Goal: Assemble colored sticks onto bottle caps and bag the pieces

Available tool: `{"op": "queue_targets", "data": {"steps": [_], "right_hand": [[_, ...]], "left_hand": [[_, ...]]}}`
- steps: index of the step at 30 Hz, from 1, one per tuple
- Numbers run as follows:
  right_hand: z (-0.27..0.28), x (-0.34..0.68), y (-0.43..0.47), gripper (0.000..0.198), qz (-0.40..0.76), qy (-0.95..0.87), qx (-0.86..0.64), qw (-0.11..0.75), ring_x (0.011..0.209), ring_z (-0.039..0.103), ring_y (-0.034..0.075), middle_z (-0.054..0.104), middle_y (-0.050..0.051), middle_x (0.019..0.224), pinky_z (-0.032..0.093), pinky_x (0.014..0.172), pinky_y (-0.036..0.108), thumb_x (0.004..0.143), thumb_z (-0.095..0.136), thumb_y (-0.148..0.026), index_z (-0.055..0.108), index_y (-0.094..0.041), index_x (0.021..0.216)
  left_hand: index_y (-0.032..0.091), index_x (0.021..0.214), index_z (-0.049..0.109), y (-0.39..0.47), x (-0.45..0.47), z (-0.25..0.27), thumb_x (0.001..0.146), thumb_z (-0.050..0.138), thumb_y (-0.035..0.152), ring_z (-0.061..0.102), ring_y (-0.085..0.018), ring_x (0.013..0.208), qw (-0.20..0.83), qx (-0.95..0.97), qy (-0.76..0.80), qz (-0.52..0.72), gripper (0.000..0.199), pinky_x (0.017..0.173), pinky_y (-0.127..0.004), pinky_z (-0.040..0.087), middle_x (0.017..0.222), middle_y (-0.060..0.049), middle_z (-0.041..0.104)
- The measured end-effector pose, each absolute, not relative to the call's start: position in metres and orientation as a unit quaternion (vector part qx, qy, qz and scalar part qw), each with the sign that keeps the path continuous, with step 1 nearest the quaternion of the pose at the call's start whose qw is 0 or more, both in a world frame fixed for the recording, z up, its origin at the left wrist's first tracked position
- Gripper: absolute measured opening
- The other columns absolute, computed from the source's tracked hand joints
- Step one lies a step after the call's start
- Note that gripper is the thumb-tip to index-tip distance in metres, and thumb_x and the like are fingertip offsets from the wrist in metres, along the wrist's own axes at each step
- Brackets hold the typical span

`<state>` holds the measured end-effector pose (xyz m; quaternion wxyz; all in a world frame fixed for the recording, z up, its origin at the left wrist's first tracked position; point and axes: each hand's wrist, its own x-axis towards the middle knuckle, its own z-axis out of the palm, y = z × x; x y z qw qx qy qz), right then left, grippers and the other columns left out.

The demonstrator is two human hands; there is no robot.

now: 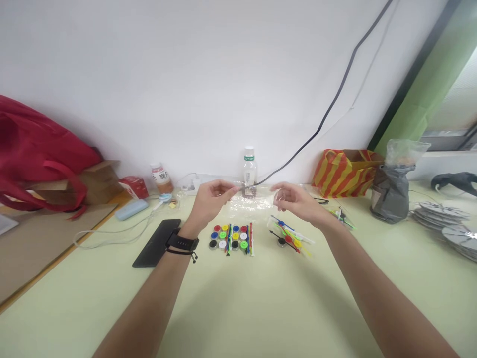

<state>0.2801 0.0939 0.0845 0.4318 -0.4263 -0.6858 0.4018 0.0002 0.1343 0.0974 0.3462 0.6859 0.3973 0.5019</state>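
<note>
A clear plastic bag is stretched between my two hands above the far part of the table. My left hand pinches its left side between thumb and finger. At the other side my right hand has its fingers curled around the clear film. Below the left hand, small coloured round pieces lie in neat rows, with coloured arrow-tipped sticks alongside. Under the right hand is a loose, crossed pile of coloured arrow spinners.
Behind the hands stands a clear bottle by the wall. A black phone lies left, near a white cable. On the right are a striped bag, a grey bag and stacked discs.
</note>
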Motion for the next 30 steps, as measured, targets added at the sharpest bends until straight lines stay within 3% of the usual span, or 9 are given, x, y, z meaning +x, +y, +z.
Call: {"op": "queue_targets", "data": {"steps": [3,6,11,16,20,25,30], "right_hand": [[0.08,0.276,0.1,0.03,0.294,-0.663,-0.466,0.507,0.064,0.055,0.013,0.062,-0.002,0.086,0.044,0.061,0.029,0.078,0.076,-0.033,0.051,-0.024,0.093],[0.076,0.271,0.103,0.03,0.151,-0.662,-0.493,0.544,0.059,0.047,0.013,0.051,-0.005,0.073,0.038,0.058,0.028,0.079,0.076,-0.033,0.048,-0.024,0.085],[0.071,0.264,0.104,0.009,-0.022,-0.707,-0.513,0.486,0.069,0.051,0.018,0.053,0.001,0.076,0.038,0.067,0.032,0.09,0.064,-0.03,0.067,-0.023,0.087],[0.07,0.256,0.101,0.026,0.04,-0.69,-0.526,0.497,0.065,0.052,0.018,0.057,0.001,0.069,0.039,0.066,0.032,0.095,0.057,-0.037,0.075,-0.021,0.106],[0.08,0.252,0.097,0.045,0.203,-0.654,-0.503,0.527,0.062,0.05,0.017,0.058,0.001,0.066,0.034,0.057,0.03,0.096,0.054,-0.056,0.076,-0.018,0.093],[0.087,0.254,0.095,0.036,0.285,-0.61,-0.511,0.534,0.07,0.058,0.018,0.071,0.003,0.079,0.043,0.062,0.03,0.079,0.075,-0.054,0.076,-0.019,0.086],[0.09,0.26,0.095,0.03,0.283,-0.607,-0.512,0.538,0.082,0.067,0.022,0.076,0.008,0.088,0.05,0.077,0.035,0.076,0.079,-0.048,0.073,-0.018,0.075]], "left_hand": [[0.015,0.087,0.074,0.136,-0.001,0.099,0.079,0.082,0.052,0.056,-0.012,0.059,0.346,0.662,0.394,0.535,0.038,0.053,-0.024,0.043,0.073,-0.004,0.07],[0.015,0.09,0.074,0.136,0.0,0.101,0.082,0.079,0.053,0.062,-0.014,0.065,0.356,0.664,0.386,0.533,0.04,0.058,-0.025,0.048,0.079,-0.007,0.073],[0.018,0.1,0.068,0.13,0.003,0.107,0.086,0.074,0.056,0.074,-0.021,0.089,0.425,0.645,0.364,0.52,0.04,0.082,-0.033,0.057,0.101,-0.01,0.079],[0.019,0.107,0.066,0.126,0.003,0.108,0.086,0.076,0.052,0.076,-0.024,0.092,0.483,0.624,0.345,0.508,0.04,0.09,-0.041,0.059,0.102,-0.01,0.08],[0.018,0.116,0.072,0.126,0.002,0.107,0.085,0.078,0.05,0.076,-0.026,0.097,0.492,0.621,0.355,0.497,0.044,0.098,-0.044,0.057,0.106,-0.011,0.079],[0.02,0.117,0.076,0.124,0.005,0.107,0.088,0.075,0.05,0.074,-0.03,0.107,0.52,0.622,0.346,0.472,0.042,0.105,-0.049,0.054,0.119,-0.013,0.077],[0.02,0.119,0.076,0.124,0.003,0.106,0.088,0.073,0.053,0.073,-0.03,0.11,0.534,0.625,0.35,0.449,0.045,0.104,-0.05,0.054,0.122,-0.014,0.076]]}}
